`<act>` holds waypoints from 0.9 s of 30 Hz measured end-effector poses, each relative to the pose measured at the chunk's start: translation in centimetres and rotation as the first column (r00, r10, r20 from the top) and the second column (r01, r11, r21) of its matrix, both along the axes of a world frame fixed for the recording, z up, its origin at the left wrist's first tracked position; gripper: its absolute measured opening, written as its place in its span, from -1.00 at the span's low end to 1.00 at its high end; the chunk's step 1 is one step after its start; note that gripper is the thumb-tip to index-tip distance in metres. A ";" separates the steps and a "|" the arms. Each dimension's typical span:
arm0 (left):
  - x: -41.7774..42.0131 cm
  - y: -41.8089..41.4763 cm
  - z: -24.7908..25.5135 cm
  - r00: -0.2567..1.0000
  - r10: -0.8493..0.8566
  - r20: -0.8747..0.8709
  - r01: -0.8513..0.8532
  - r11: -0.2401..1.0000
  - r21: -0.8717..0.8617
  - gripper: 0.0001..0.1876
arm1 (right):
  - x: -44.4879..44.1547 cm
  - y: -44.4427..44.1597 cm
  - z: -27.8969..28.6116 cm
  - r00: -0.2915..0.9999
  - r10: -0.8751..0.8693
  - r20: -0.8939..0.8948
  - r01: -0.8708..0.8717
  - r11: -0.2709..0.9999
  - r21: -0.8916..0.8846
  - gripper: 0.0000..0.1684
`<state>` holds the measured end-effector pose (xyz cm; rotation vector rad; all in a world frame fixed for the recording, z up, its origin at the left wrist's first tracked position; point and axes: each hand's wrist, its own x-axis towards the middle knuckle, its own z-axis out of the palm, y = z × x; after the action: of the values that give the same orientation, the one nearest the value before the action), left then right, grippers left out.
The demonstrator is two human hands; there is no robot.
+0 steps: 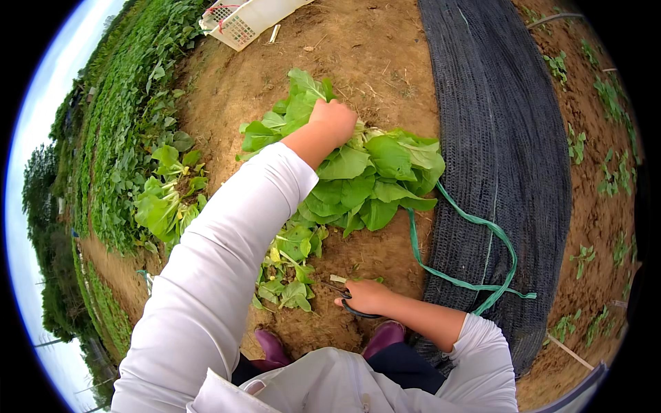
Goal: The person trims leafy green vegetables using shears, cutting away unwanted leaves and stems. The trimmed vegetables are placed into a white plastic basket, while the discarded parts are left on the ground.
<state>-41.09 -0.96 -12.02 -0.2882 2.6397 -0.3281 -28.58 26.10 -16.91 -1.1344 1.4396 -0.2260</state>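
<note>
My left hand point(334, 121) reaches forward to the pile of leafy greens point(351, 180) on the soil, its fingers closed around the stem of one leafy plant point(303, 100). Lower down, near my boots, my right hand point(367, 298) grips scissors with black handles point(356, 311); their blades point left. A short pale stalk piece point(338, 279) lies by the right fingers. Smaller, partly yellowed leaves point(292, 294) are scattered between the pile and my boots. Green plastic twine point(498, 232) runs from under the pile in loops over the black netting.
A white plastic crate point(253, 23) stands at the far edge. Black shade netting point(501, 129) stretches along the right, with seedlings point(583, 258) in soil beyond it. More cut greens point(165, 206) lie left of my left arm, beside dense green crop rows point(119, 170).
</note>
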 end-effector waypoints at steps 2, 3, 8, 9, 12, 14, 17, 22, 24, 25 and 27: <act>1.7 -1.8 -0.1 0.992 0.128 -0.014 -0.128 0.991 0.032 -0.66 | -0.1 0.3 -0.3 1.000 -0.006 0.007 0.006 1.000 -0.029 -0.34; 2.6 -2.7 0.1 0.985 0.170 -0.023 -0.170 0.985 0.026 -0.65 | -0.3 0.2 -0.1 1.000 -0.006 0.005 0.006 1.000 -0.025 -0.34; 4.0 -4.4 -0.8 0.925 0.377 -0.051 -0.375 0.926 0.038 -0.57 | -0.6 -0.3 0.2 1.000 0.006 0.016 -0.006 1.000 -0.011 -0.31; 4.2 -4.2 -1.6 0.923 0.380 -0.058 -0.374 0.923 0.087 -0.54 | -0.4 -0.3 0.1 1.000 -0.004 0.006 0.004 1.000 -0.025 -0.33; 4.5 -3.3 -2.3 0.908 0.409 -0.092 -0.387 0.902 0.190 -0.41 | -0.1 -0.5 0.4 1.000 -0.003 -0.006 0.002 0.999 -0.040 -0.37; 4.5 -3.2 -0.5 0.902 0.378 -0.207 -0.336 0.918 0.213 -0.34 | 0.0 -1.0 1.0 0.999 0.035 0.022 -0.035 0.999 -0.015 -0.37; 6.4 -3.9 2.2 0.805 0.117 -0.582 -0.053 0.991 0.126 -0.39 | 0.8 -0.9 0.9 1.000 -0.018 -0.003 0.017 0.997 -0.080 -0.38; 16.6 -3.3 6.6 0.430 0.166 -0.887 0.223 0.933 0.282 -0.72 | 0.6 -2.0 2.2 0.985 0.074 -0.154 -0.068 0.997 0.046 -0.47; 24.0 -5.1 3.2 0.521 0.346 -0.780 -0.055 0.926 0.374 -0.78 | 1.6 -2.7 2.2 0.953 0.135 -0.271 -0.139 0.990 0.004 -0.53; 27.7 -6.4 0.9 0.589 0.402 -0.701 -0.203 0.913 0.354 -0.79 | 1.9 -2.6 1.9 0.928 0.154 -0.340 -0.179 0.983 -0.042 -0.56; 34.9 -9.3 -2.4 0.616 0.555 -0.558 -0.474 0.828 0.300 -0.78 | 2.5 -3.2 1.6 0.907 0.131 -0.400 -0.199 0.971 -0.134 -0.58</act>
<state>-6.24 -10.29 -14.43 -1.2983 3.0088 0.1739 -26.08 22.89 -15.30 -1.4987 1.6822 -0.0008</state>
